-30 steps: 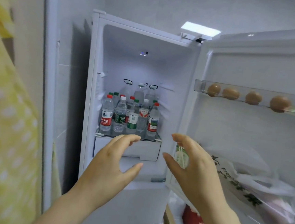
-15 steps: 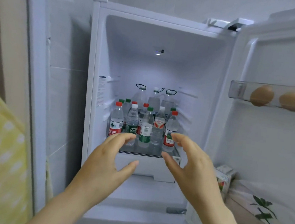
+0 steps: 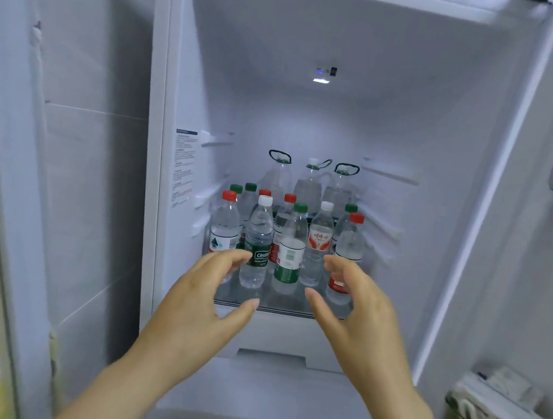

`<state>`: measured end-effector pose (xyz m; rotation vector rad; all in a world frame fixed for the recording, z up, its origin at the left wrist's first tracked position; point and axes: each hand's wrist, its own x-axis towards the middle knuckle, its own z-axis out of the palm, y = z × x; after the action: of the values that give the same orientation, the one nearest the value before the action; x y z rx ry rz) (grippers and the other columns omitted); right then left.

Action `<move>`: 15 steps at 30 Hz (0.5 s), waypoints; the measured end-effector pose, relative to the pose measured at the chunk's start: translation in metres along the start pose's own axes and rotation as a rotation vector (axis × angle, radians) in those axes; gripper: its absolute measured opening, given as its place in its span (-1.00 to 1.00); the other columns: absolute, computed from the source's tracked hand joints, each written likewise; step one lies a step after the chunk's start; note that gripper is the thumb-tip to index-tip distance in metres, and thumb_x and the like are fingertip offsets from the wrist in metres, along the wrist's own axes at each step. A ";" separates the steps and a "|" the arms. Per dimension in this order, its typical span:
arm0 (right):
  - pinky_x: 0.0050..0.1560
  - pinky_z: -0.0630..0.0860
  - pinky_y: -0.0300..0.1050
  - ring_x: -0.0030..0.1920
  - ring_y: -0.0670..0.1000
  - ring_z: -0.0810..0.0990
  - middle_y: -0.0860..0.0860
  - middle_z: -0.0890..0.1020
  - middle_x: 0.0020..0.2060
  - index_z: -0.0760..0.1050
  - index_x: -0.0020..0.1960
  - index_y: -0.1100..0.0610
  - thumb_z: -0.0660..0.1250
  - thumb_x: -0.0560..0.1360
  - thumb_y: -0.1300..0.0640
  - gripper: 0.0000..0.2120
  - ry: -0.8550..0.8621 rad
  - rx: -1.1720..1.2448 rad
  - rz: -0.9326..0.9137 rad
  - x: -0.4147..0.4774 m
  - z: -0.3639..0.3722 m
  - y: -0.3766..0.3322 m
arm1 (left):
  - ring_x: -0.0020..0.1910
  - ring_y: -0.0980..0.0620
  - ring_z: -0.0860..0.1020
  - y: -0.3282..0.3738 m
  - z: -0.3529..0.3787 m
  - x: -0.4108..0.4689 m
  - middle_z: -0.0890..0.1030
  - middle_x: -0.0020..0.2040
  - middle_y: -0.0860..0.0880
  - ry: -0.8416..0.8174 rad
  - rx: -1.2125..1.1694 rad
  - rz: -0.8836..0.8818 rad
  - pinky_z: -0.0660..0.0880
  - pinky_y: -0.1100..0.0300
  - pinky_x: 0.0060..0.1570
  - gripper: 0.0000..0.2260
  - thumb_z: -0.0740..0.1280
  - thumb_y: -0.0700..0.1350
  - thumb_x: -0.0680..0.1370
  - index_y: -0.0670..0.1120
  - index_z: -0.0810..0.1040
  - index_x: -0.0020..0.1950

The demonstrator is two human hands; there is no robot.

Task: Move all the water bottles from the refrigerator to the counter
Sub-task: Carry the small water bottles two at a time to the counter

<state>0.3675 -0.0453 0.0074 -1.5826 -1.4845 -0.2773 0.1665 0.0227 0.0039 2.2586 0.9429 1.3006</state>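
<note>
Holding nothing, I am hovering my left hand (image 3: 193,309) and right hand (image 3: 360,320), fingers (image 3: 227,259) half-curled, with the bottles (image 3: 290,244) just beyond them.

**Approach to the bottle shelf**

Closed in on the refrigerator (image 3: 310,118) over the last second. Raised the left hand (image 3: 193,305), at 7 o'clock, from drawer level to the leftmost front water bottle (image 3: 224,228). Raised the right hand (image 3: 359,317), at 5 o'clock, before the red-capped water bottle (image 3: 350,241). Lost the door eggs from view; gained a carton (image 3: 491,418) at 4 o'clock.
</note>
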 end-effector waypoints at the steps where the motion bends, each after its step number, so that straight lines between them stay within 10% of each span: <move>1: 0.22 0.48 -0.16 0.22 -0.16 0.52 -0.20 0.57 0.22 0.45 0.35 0.00 0.41 0.48 -0.03 -0.55 0.006 0.001 0.007 0.006 0.007 0.002 | 0.21 0.47 0.39 -0.007 0.001 0.008 0.45 0.21 0.36 0.003 -0.015 0.000 0.25 0.62 0.12 -0.57 0.44 -0.04 0.46 0.20 0.42 0.29; 15: 0.22 0.52 -0.06 0.20 -0.17 0.52 -0.20 0.57 0.19 0.44 0.34 -0.05 0.42 0.47 -0.02 -0.54 0.048 -0.018 0.143 0.076 0.086 0.034 | 0.12 0.46 0.39 -0.093 0.036 0.098 0.41 0.12 0.42 -0.026 -0.122 -0.032 0.29 0.54 0.07 -0.55 0.46 -0.06 0.46 0.20 0.41 0.28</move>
<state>0.3808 0.0733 -0.0025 -1.6758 -1.3279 -0.2452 0.1976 0.1582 -0.0102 2.1547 0.8632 1.2759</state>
